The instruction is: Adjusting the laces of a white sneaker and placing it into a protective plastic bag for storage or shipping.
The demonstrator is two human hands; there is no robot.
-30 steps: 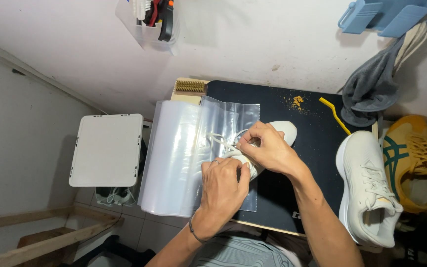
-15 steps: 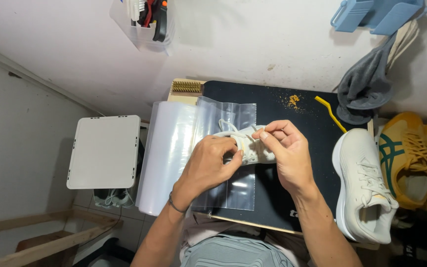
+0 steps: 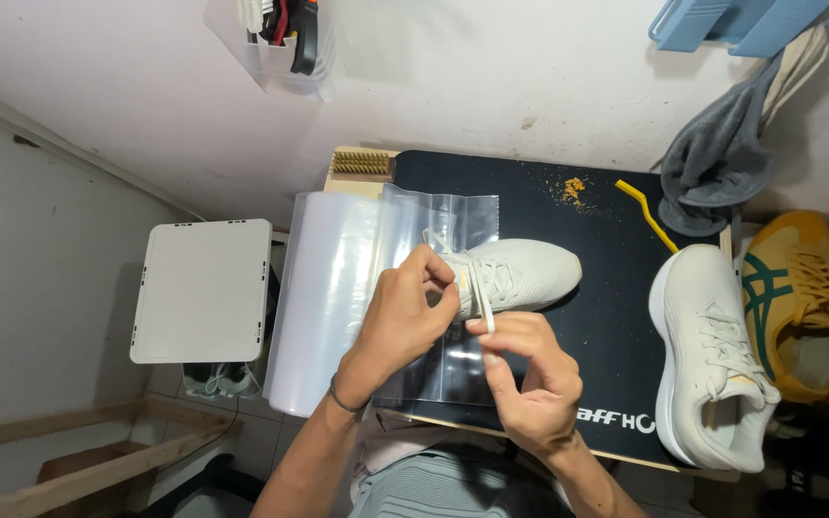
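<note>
— Both hands are on the pale grey-green mesh sneaker (image 3: 515,276): left hand (image 3: 405,321) now holds the tongue, right hand (image 3: 530,369) pinches a white lace (image 3: 485,305).

— Where is the shoe kept?

— On the clear plastic bag (image 3: 438,288), drawn further out than before.

Heel of pale shoe (image 3: 520,273) hidden behind left hand (image 3: 400,321). Yellow shoes (image 3: 817,307) cut by right edge. Blue rack (image 3: 741,19) cut by far edge. Bin contents (image 3: 280,29) unclear.

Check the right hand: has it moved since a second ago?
Yes. The right hand has dropped from above the pale shoe on the black mat to its near side, toward the person.
</note>
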